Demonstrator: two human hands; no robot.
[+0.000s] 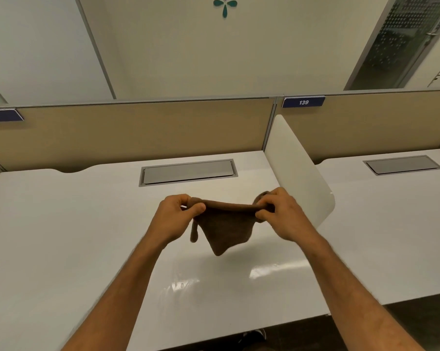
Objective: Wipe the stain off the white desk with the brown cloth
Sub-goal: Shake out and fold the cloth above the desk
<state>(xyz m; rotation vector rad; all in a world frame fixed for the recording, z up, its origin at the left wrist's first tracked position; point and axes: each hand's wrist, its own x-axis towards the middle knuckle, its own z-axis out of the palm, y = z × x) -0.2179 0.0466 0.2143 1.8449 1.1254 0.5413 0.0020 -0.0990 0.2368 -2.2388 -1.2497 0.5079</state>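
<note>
White desk (62, 236): glossy laminate, smooth, curved cutout at back edge. One tan fabric partition (138, 133) behind it, one rounded white divider panel (297, 168) on the right. One grey rectangular metal cable flap (188, 172) set flush in the desk. Brown cloth (224, 226): soft, fuzzy, one piece, held in the air above the desk centre, top edge stretched flat, lower part drooping to a point. Left hand (174, 219) and right hand (281, 215) each pinch a top corner. Small faint marks (183, 285) on the gloss nearer the front edge.
</note>
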